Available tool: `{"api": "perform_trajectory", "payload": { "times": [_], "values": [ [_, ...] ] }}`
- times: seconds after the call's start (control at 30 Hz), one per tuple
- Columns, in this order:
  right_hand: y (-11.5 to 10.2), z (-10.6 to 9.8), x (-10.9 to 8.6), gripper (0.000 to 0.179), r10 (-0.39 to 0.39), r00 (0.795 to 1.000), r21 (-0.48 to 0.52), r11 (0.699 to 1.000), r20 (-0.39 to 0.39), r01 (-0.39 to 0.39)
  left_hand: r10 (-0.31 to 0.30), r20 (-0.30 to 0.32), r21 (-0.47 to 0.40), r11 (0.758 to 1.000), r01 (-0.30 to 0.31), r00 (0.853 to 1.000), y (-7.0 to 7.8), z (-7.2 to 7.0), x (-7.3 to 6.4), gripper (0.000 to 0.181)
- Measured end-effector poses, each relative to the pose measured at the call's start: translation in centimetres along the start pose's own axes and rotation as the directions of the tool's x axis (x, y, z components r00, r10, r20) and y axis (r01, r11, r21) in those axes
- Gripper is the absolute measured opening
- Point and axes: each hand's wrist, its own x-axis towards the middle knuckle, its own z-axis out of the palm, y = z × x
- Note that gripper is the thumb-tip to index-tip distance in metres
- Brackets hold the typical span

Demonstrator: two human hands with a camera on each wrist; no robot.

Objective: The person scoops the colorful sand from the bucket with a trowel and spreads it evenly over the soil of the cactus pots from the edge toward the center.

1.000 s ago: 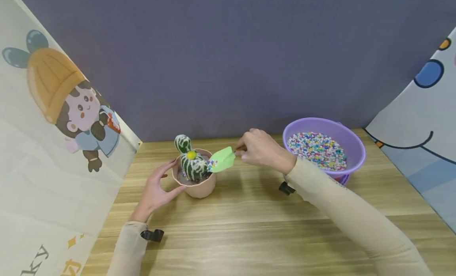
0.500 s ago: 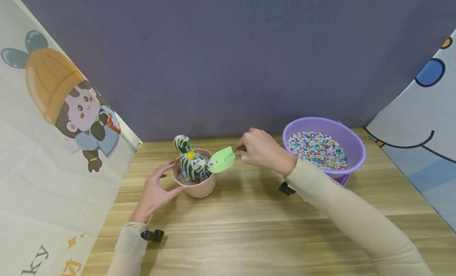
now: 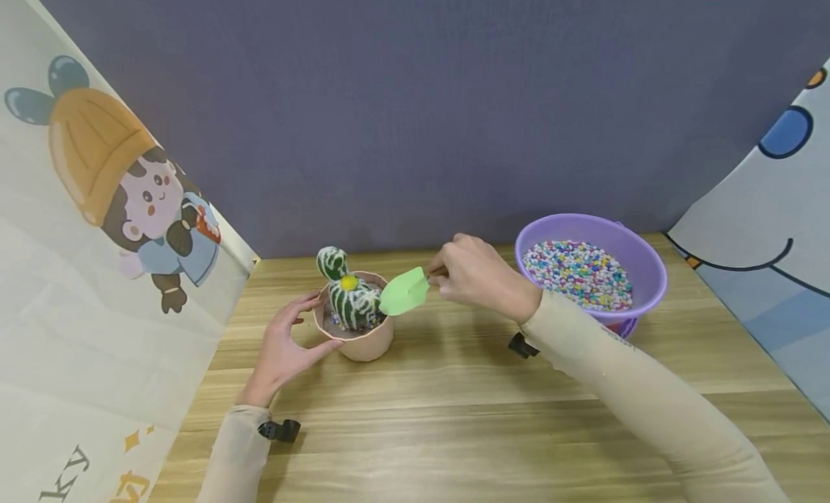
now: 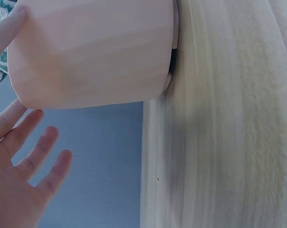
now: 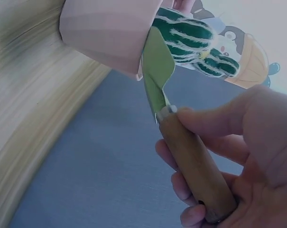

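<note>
The shovel (image 3: 405, 292) was in the right hand (image 3: 478, 278), whose fingers were wrapped round its wooden handle (image 5: 195, 166), with the thumb up near the blade (image 5: 158, 64). From those fingers its long axis ran leftward and a little back toward the person, so that the blade pointed away from them at the pot (image 3: 368, 344). The tip reached the pot's rim on the side nearer those fingers, just beside the cactus (image 3: 350, 305); whether it touched either could not be told. That tip-to-rim placing seemed what mattered most. The blade looked bare, while a few beads (image 3: 335, 320) lay round the cactus's foot. The left hand (image 3: 284, 352) was nearer the pot and touching it, thumb and fingers gripping the rim, with the cactus between them and the blade. Right of the right fingers, well apart from the pot, the bucket (image 3: 645, 261) stood on the counter (image 3: 454, 424).
</note>
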Motion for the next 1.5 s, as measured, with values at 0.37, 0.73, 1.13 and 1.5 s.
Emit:
{"api": "perform_trajectory", "payload": {
  "times": [0.37, 0.73, 1.13, 1.5],
  "values": [
    [0.7, 0.1, -0.4, 0.015, 0.022, 1.000, 0.032, 0.999, 0.007, -0.022, -0.001, -0.004, 0.012, 1.000, 0.001, 1.000, 0.1, 0.1, -0.2, 0.080],
    [2.0, -0.4, -1.5, 0.013, 0.059, 0.998, 0.079, 0.995, -0.038, -0.056, 0.073, -0.206, -0.127, 0.987, -0.100, 0.976, 2.0, 0.1, -0.1, 0.055],
    [4.9, -2.4, -4.9, 0.017, 0.156, 0.974, 0.166, 0.978, -0.166, -0.129, 0.337, -0.329, -0.227, 0.879, -0.420, 0.882, 7.9, 1.4, 0.6, 0.032],
    [7.1, -4.7, -8.5, 0.024, 0.255, 0.952, 0.167, 0.959, -0.167, -0.228, 0.500, -0.160, -0.248, 0.814, -0.525, 0.851, 12.3, 4.9, 0.5, 0.027]
  ]
}}
